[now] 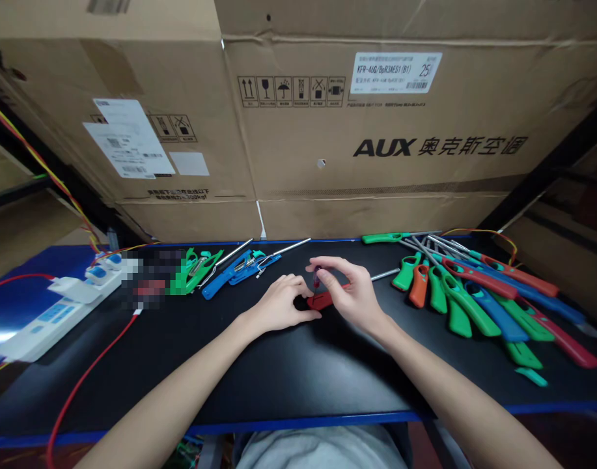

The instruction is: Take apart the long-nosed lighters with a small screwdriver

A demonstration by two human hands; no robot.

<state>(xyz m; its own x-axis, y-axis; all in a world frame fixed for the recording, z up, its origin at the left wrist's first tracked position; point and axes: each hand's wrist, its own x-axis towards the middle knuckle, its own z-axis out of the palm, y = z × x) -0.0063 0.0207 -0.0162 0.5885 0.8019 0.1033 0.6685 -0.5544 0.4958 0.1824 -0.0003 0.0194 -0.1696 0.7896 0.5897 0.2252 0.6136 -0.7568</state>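
Observation:
A red long-necked gas lighter lies on the black tabletop in front of me, its metal tube pointing off to the right. My left hand is closed around the lighter's handle end and steadies it on the table. In my right hand is a small screwdriver with a dark reddish handle, held upright between thumb and fingers. Its tip meets the red handle; the exact contact spot is too small to make out.
Several lighters, among them a green one, are piled at the right. An opened blue lighter and an opened green one lie left of centre. A white power strip with a red cable is far left. A cardboard box stands behind.

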